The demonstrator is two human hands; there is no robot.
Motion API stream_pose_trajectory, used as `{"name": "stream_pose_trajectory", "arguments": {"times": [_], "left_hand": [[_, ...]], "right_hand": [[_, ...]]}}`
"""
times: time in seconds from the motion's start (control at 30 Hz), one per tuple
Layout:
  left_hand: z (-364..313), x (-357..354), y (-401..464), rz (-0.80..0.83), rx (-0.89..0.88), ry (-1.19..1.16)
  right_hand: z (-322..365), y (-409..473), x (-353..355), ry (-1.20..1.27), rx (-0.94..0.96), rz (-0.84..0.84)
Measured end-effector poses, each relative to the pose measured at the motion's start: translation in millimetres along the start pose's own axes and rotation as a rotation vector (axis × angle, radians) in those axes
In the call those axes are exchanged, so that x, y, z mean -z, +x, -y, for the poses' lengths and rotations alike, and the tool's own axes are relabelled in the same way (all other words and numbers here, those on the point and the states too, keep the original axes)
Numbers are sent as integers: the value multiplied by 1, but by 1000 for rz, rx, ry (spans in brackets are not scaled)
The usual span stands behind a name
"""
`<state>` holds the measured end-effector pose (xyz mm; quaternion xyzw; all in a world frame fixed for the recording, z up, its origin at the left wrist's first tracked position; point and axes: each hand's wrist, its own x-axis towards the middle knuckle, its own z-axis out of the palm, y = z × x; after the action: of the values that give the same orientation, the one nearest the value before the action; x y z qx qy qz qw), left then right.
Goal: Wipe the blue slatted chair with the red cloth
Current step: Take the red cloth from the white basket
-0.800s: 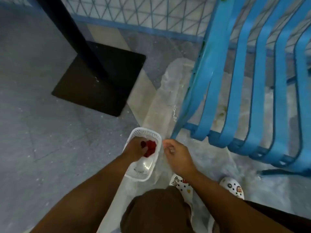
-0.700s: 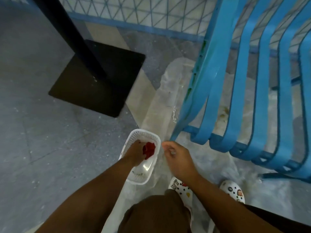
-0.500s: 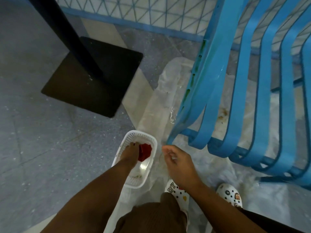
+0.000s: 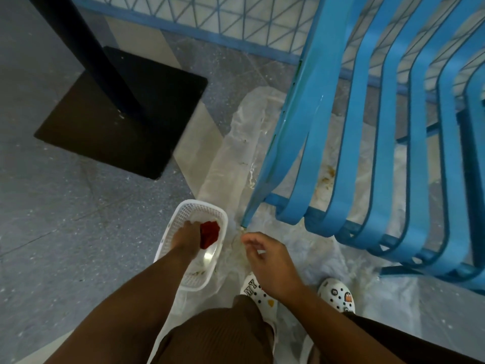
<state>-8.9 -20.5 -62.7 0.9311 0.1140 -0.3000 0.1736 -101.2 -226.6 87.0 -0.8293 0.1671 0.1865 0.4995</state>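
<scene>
A black post [image 4: 86, 46] is rising from a square black base [image 4: 118, 122] on the grey floor [image 4: 52, 232], up and well left of the left grip. The left hand [image 4: 185, 239] is reaching down into a white basket [image 4: 168, 239] standing on the floor; its grip is lying against the red cloth [image 4: 210, 232], which is sitting inside the basket at the hand's right. The fingers are hidden below the hand, so whether they are pinching the cloth cannot be told. Just right of the basket, the right hand [image 4: 267, 261] is hovering over a clear plastic sheet [image 4: 236, 153], its grip loosely curled and holding nothing. Below it, two white clogs [image 4: 338, 295] are standing on the sheet. The blue chair [image 4: 393, 127] is standing up and right of the right hand, its nearest corner just above the fingertips, apart from them.
</scene>
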Motion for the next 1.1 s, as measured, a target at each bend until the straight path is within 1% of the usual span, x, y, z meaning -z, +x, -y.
{"name": "stream_pose_trajectory", "arguments": {"times": [0.03,0.13,0.17,0.23,0.3,0.43,0.57,0.67,0.83,1.1], "left_hand": [[3,-2,2,-19,-15,46],[8,14,1,91,-29,97],[8,23,0,120,-64,161],[7,39,-4,156,-109,187],[9,53,-10,184,-154,139],[10,88,-33,159,-180,14],[-3,133,-77,166,-282,-101],[-19,162,-118,201,-374,-169],[-50,200,-181,290,-462,-372],[-117,234,-261,481,-630,-652]], "right_hand": [[-1,-1,-1,0,-9,13],[3,-4,-4,-8,-9,29],[6,-3,-3,-2,-4,30],[16,-4,-2,31,5,36],[27,-5,-1,48,25,48],[48,-13,2,-7,88,83],[66,-31,10,-57,179,134],[77,-44,20,-62,209,152],[96,-68,42,34,223,109],[120,-127,113,23,304,101]]}}
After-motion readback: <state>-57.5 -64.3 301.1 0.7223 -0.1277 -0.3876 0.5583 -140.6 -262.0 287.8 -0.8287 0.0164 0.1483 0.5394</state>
